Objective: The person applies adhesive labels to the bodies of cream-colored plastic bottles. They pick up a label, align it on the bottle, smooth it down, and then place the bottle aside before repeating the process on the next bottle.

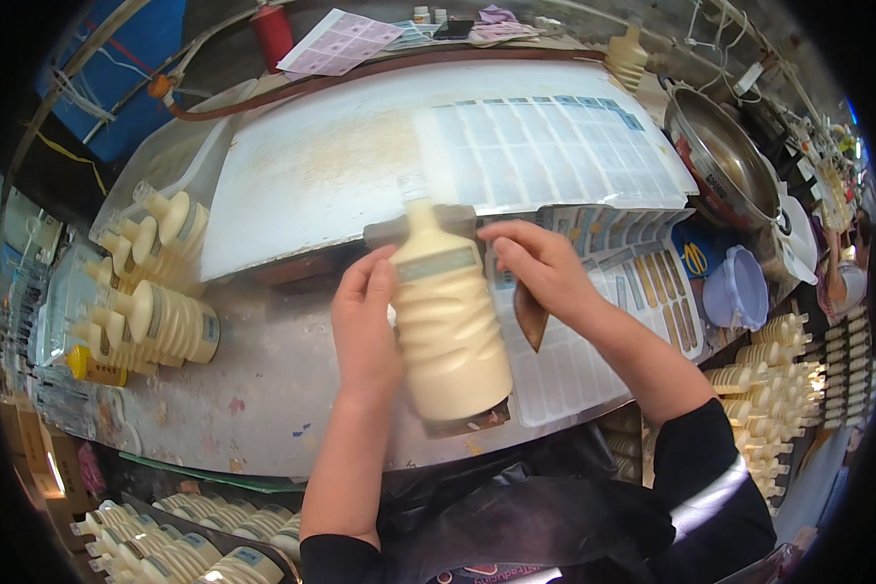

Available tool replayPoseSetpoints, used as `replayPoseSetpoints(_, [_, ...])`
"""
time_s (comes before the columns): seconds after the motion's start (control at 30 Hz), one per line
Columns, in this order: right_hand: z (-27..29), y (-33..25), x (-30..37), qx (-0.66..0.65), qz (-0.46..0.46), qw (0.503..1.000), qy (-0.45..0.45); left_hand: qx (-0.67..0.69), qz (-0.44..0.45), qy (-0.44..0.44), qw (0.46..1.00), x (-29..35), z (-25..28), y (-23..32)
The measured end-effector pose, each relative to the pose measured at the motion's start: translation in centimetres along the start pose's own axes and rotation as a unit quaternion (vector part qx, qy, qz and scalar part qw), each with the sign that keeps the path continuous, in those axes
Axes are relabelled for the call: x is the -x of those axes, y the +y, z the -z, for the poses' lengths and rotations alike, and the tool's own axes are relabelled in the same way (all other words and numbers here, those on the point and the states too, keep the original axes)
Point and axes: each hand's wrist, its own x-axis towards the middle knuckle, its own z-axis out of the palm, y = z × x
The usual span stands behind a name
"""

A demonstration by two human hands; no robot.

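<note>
Bottle (453, 341) lies on dark rest (386, 234), probably against rolling, label (438, 264) upward. Left hand (365, 316) loosely spread beside it; right hand (551, 268) curled, unclear if gripping brown tool (529, 317).

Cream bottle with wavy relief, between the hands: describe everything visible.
Glossy cream bottle, glass or plastic, can't tell which: narrow neck, clear mouth, sloping shoulders, greyish band, wavy relief, smooth lower section. It looks laid on a dark brown support, neck pointing away from the person. The left hand's grip is at its left side, contact unclear; the right hand's grip looks apart.
</note>
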Motion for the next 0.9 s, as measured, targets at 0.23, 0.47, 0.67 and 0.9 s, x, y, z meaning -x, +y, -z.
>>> replayPoseSetpoints(0.23, [-3.3, 0.4, -0.9, -0.141, -0.154, 0.978, -0.006, 0.020, 0.006, -0.004, 1.000, 0.2, -0.4, 0.0])
replayPoseSetpoints(0.47, [-3.6, 0.2, -0.7, -0.181, -0.172, 0.968, 0.016, 0.023, 0.007, -0.004, 1.000, 0.2, -0.6, 0.2])
replayPoseSetpoints(0.67, [-2.5, -1.2, -0.5, -0.177, -0.181, 0.967, -0.023, 0.065, 0.023, -0.019, 0.997, -0.1, 0.4, -0.5])
replayPoseSetpoints(0.9, [-3.0, -1.9, -0.5, -0.147, -0.175, 0.973, -0.020, 0.028, 0.007, -0.021, 0.999, 0.5, 0.1, -0.2])
